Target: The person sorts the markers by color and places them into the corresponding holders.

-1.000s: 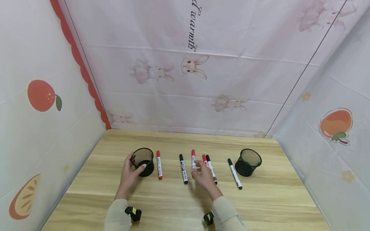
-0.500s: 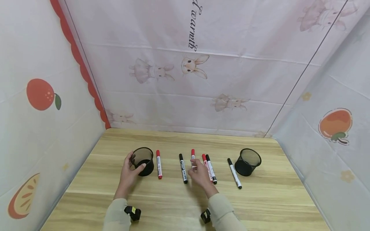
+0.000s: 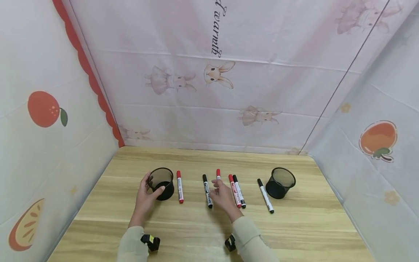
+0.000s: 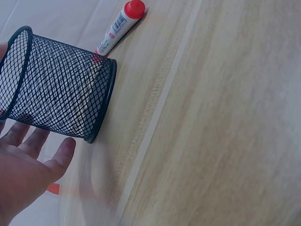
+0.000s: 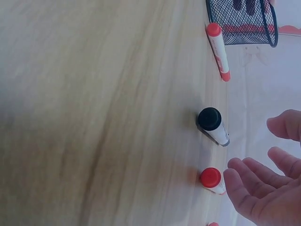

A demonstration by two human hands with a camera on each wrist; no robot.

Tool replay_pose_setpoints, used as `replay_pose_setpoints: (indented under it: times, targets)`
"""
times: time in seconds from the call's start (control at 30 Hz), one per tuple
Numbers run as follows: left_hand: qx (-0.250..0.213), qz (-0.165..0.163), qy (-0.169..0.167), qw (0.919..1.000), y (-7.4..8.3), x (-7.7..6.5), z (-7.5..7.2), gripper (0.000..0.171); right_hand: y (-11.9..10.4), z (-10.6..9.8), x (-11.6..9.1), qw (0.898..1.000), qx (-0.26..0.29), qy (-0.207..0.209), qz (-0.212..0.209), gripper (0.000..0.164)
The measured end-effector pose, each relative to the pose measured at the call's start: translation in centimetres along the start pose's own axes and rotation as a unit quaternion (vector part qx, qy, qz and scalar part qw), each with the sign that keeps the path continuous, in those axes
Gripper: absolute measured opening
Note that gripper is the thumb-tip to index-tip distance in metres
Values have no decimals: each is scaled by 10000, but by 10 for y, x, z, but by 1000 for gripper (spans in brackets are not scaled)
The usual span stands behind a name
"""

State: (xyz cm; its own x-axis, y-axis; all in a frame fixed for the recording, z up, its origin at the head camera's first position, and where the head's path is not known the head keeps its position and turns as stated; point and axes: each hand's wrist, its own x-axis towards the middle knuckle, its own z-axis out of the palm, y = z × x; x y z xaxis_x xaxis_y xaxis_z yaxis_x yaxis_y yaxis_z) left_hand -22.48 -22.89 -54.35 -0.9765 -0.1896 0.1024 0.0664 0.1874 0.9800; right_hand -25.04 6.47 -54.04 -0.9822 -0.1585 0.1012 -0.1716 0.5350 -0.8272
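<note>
My left hand (image 3: 144, 198) holds a black mesh pen cup (image 3: 166, 193) upright on the table, thumb on its near side. In the left wrist view the fingers lie along the mesh cup (image 4: 61, 84). Over a red-capped marker (image 3: 218, 172) hovers my right hand (image 3: 224, 196), which hides most of that marker. The right wrist view shows the thumb and fingers of the right hand (image 5: 270, 190) apart, holding nothing, near the red marker (image 5: 210, 178) and a black marker (image 5: 210, 119). That black marker (image 3: 207, 189) lies just left of the right hand.
A red marker (image 3: 180, 187) lies beside the held cup. Right of my right hand, a red marker (image 3: 234, 190) and a black marker (image 3: 239, 192) lie side by side. Farther right are another black marker (image 3: 265, 195) and a second mesh cup (image 3: 277, 190). Printed cloth walls surround the wooden table (image 3: 314, 218).
My right hand has moved left, from the red marker toward the black one, uncovering more of the red marker in the pair. The left hand and its cup stay put.
</note>
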Motion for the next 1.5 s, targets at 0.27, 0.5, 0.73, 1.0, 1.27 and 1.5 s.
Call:
replay_pose_setpoints:
  times: [0.27,0.5,0.73,1.0,1.27,1.5]
  targets:
    - [-51,6,64,10000,0,-1,-1,83,-1,6,4,9998,-124,-50,-165,46]
    - [-75,-44,-33,10000,12,-4,0,82,-4,10,5,9990,-348,-222,-163,47]
    - [26,-153,-88,9998,12,-1,0,82,-5,15,6,9950,-902,-253,-352,50]
    - [85,-98,-10,9999,-1,1,-2,85,-7,23,11,9889,-1455,-304,-45,48]
    - [2,-35,22,10000,-2,-4,1,84,1,32,12,9842,-1764,-81,-120,29]
    - [-59,-22,40,10000,-1,-9,3,82,3,36,8,9837,-1779,102,-252,25]
